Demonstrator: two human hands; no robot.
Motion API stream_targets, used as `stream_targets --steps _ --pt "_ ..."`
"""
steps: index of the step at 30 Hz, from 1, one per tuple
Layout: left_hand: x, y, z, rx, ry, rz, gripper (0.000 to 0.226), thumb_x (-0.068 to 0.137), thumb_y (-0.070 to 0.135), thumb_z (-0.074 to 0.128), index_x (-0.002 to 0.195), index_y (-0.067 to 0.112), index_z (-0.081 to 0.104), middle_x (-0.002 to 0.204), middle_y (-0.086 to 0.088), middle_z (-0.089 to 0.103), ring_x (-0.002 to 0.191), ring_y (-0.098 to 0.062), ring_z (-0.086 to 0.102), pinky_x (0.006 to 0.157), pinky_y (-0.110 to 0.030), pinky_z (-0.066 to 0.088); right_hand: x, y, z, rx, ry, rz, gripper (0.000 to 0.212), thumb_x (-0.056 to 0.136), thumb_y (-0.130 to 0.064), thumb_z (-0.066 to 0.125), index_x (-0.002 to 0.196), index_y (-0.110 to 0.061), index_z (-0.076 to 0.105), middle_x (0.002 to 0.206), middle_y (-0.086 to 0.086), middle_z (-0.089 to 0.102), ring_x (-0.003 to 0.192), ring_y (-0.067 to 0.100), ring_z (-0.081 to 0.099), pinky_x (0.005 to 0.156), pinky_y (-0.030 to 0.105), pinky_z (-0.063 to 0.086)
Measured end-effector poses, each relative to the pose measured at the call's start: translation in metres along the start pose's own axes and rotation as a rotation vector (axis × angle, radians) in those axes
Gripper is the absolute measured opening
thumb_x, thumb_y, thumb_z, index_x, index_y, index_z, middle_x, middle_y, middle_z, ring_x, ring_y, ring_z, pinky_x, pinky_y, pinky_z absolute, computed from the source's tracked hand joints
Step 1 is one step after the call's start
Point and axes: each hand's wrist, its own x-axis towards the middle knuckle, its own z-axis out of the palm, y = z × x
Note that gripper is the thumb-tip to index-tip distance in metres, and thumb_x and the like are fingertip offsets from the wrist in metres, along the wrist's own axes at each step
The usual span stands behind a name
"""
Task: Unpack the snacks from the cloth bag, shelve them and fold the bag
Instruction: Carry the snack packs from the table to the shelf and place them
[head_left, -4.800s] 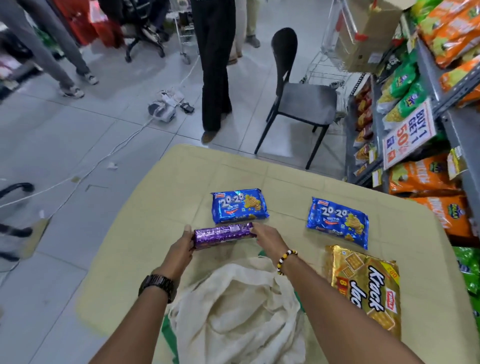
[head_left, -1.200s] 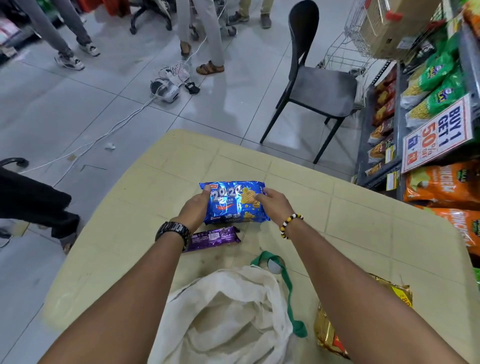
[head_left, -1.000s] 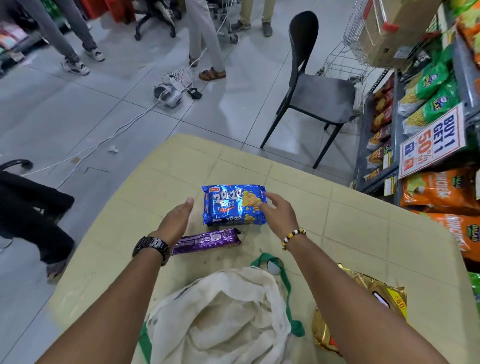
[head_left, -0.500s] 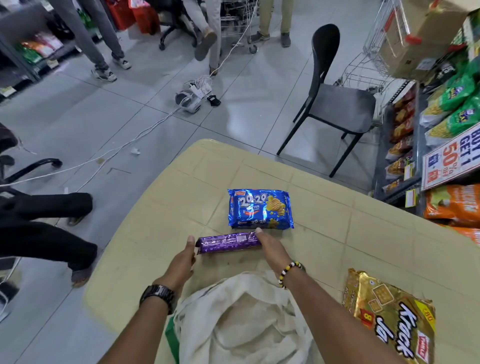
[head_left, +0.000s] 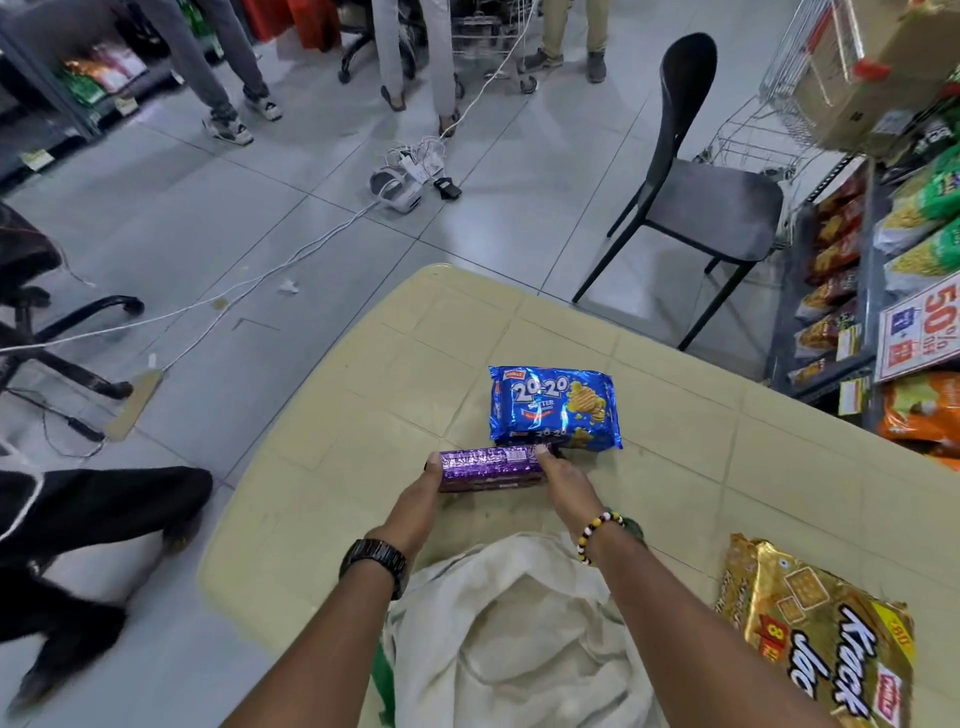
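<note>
On beige desk, purple foil roll is held by left hand & right hand; nothing shelved yet, cream cloth bag unfolded.

Head-worn view, forward and down, close above table.

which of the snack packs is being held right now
The purple pack, gripped end to end by the left hand and right hand. The blue pack and gold pack lie unheld.
</note>
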Motion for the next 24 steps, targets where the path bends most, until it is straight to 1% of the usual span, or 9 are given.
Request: stream_targets --steps 3,7,11,14,16,18,19,21,24 --pt "0.002 -0.001 -0.001 0.017 0.0 0.014 0.07 0.095 0.07 0.028 0.142 0.024 0.051 0.145 -0.003 0.049 0.121 -0.014 0.045 0.115 -0.039 0.032 0.001 0.002 0.002 -0.029 0.002 -0.006 0.07 0.093 -0.063 0.04 0.135 -0.008 0.053 0.138 0.009 0.054 0.124 0.027 0.05 0.102 0.039 0.04" --pt "0.004 -0.003 -0.005 0.055 -0.012 0.024 0.075 0.092 0.075 0.028 0.14 0.022 0.054 0.139 -0.003 0.053 0.122 -0.016 0.048 0.115 -0.041 0.032 -0.001 0.003 0.002 -0.045 0.007 -0.025 0.069 0.084 -0.071 0.038 0.118 -0.016 0.064 0.121 0.006 0.063 0.109 0.024 0.057 0.097 0.043 0.044" --pt "0.0 -0.009 -0.007 0.082 -0.015 0.028 0.075 0.092 0.075 0.028 0.139 0.023 0.054 0.134 -0.001 0.053 0.127 -0.018 0.048 0.115 -0.041 0.033 -0.002 0.011 0.001 -0.077 0.017 -0.047 0.076 0.073 -0.075 0.033 0.109 -0.017 0.067 0.111 0.004 0.065 0.101 0.023 0.058 0.089 0.041 0.046" --pt "-0.008 -0.012 -0.008 0.098 -0.024 0.041 0.073 0.087 0.081 0.029 0.132 0.032 0.057 0.133 0.002 0.055 0.127 -0.018 0.049 0.115 -0.041 0.034 -0.013 0.011 0.0 -0.083 0.029 -0.064 0.056 0.086 -0.064 0.039 0.098 -0.016 0.064 0.101 0.002 0.065 0.095 0.021 0.058 0.078 0.034 0.042" --pt "-0.017 -0.007 -0.005 0.093 -0.037 0.07 0.057 0.09 0.078 0.029 0.118 0.038 0.058 0.13 0.002 0.057 0.124 -0.016 0.051 0.114 -0.04 0.034 -0.025 0.012 -0.007 -0.065 0.052 -0.087 0.037 0.096 -0.05 0.042 0.096 -0.017 0.061 0.097 0.001 0.063 0.093 0.02 0.057 0.078 0.032 0.041" --pt "-0.028 0.001 0.003 0.103 -0.069 0.108 0.043 0.095 0.071 0.029 0.111 0.041 0.057 0.128 0.003 0.056 0.122 -0.014 0.05 0.115 -0.039 0.033 -0.04 0.014 -0.021 -0.043 0.097 -0.102 0.031 0.098 -0.044 0.043 0.095 -0.019 0.062 0.092 -0.002 0.063 0.092 0.02 0.057 0.075 0.031 0.043" --pt "-0.033 0.006 0.008 0.122 -0.09 0.123 0.04 0.096 0.069 0.029 0.109 0.042 0.056 0.127 0.003 0.055 0.122 -0.014 0.049 0.115 -0.039 0.033 -0.051 0.014 -0.028 -0.022 0.106 -0.095 0.028 0.098 -0.043 0.044 0.097 -0.021 0.061 0.09 -0.005 0.061 0.091 0.017 0.056 0.073 0.027 0.043" --pt "-0.046 0.015 0.024 0.17 -0.146 0.153 0.039 0.094 0.071 0.03 0.102 0.045 0.058 0.129 0.004 0.055 0.122 -0.014 0.049 0.114 -0.04 0.033 -0.072 0.017 -0.047 0.028 0.149 -0.073 0.034 0.096 -0.048 0.044 0.1 -0.02 0.063 0.089 -0.007 0.061 0.088 0.014 0.057 0.075 0.024 0.045" --pt "-0.068 0.03 0.055 0.206 -0.219 0.195 0.037 0.09 0.076 0.034 0.093 0.05 0.061 0.129 0.007 0.055 0.124 -0.015 0.05 0.114 -0.043 0.033 -0.102 0.034 -0.076 0.033 0.27 -0.082 0.053 0.085 -0.06 0.038 0.091 -0.015 0.065 0.086 -0.003 0.067 0.086 0.019 0.062 0.075 0.032 0.047"
